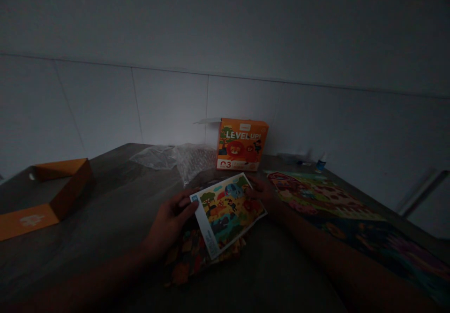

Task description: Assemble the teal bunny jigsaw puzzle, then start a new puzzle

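Note:
Both hands hold a picture card [228,209] with a white border, printed with animals, trees and water. My left hand [174,217] grips its left edge, thumb on top and fingers curled beneath. At the card's right edge, my right hand [264,195] is closed on it, the fingers partly in shadow. The card is tilted over a loose pile of colourful jigsaw pieces [190,254] on the table, hiding part of them. Just behind stands an orange box [242,145] marked "LEVEL UP!", its top flap sticking out to the left.
Crumpled clear plastic and bubble wrap [195,158] lie left of the box. An orange cardboard frame [66,195] rests on the grey table [116,200] at far left. Assembled puzzles [316,193] cover the right side. A small bottle [321,164] stands near the white wall.

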`<state>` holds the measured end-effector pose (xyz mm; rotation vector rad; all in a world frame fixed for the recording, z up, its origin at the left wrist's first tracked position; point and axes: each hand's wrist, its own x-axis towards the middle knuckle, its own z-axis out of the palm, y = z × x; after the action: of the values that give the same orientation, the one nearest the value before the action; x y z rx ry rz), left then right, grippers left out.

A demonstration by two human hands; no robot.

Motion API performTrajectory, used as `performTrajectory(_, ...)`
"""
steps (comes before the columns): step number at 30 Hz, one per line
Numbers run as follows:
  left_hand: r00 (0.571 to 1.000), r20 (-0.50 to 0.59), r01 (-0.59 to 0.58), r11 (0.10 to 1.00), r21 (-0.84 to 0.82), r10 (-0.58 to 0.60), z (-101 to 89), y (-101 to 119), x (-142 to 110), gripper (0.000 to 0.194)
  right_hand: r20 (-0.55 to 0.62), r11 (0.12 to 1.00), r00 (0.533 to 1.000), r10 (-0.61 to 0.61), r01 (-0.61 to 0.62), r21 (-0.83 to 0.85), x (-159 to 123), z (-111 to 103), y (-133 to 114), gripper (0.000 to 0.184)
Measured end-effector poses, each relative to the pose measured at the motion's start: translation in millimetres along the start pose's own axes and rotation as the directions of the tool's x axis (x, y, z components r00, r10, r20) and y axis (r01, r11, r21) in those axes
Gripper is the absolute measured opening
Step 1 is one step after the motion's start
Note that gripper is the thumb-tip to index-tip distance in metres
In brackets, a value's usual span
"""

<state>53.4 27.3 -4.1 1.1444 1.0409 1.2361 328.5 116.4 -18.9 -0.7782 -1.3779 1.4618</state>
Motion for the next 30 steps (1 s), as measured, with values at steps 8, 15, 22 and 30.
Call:
performTrajectory(8,1.000,-0.009,-0.020,1.000,0.010,0.021,-2.3,-2.0,1.9,0.068,0.090,0.997,0.993,0.076,-0.073,-0.038,-3.4,0.0,-5.0,0.055)
performTrajectory(15,0.988,0.132,-0.082,0.996,0.037,0.076,-1.8,-1.7,-1.8,0.070,-0.085,0.998,0.996,0.006,-0.001,0.061,-0.7,-3.3,-6.9,0.039)
performTrajectory(22,0.984,0.172,-0.064,0.995,0.078,0.050,-3.1,-2.8,-1.4,0.060,-0.149,0.997,0.989,-0.022,0.032,0.063,1.7,-4.0,-4.4,0.042)
performTrajectory(30,0.985,0.163,-0.087,0.986,0.144,0.063,-6.9,-10.7,3.1,0.053,-0.236,0.991,0.963,-0.131,0.120,-0.063,6.2,-6.3,3.9,0.041)
